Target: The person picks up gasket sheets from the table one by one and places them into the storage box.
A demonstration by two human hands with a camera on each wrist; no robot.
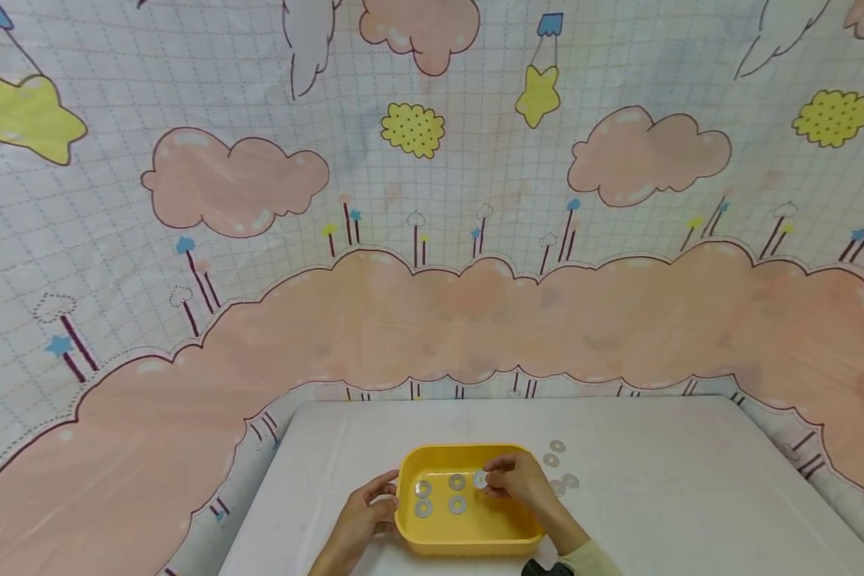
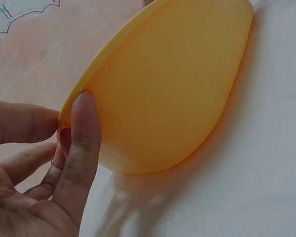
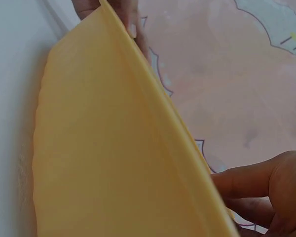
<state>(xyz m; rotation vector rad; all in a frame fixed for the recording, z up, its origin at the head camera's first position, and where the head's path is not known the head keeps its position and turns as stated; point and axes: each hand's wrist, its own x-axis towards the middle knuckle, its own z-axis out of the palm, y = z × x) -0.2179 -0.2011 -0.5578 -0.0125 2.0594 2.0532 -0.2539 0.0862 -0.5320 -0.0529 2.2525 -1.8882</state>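
Observation:
A yellow plastic tray (image 1: 475,546) stands on the white table, with several flat grey washers (image 1: 457,504) lying on its floor, towards the left and middle. My left hand (image 1: 363,512) holds the tray's left end; in the left wrist view its thumb (image 2: 85,123) presses the outer wall just below the rim. Inside the tray, my right hand (image 1: 514,482) pinches a washer (image 1: 479,479) at its fingertips, level with the back row. From the right wrist, the tray wall (image 3: 113,138) hides those fingertips and the washer.
More washers (image 1: 570,481) lie on the white table (image 1: 662,480) just right of the tray, some overlapping. A printed cloth with clouds and stars (image 1: 547,320) hangs behind the table and down its sides. A dark wrist device (image 1: 547,568) shows at the bottom edge.

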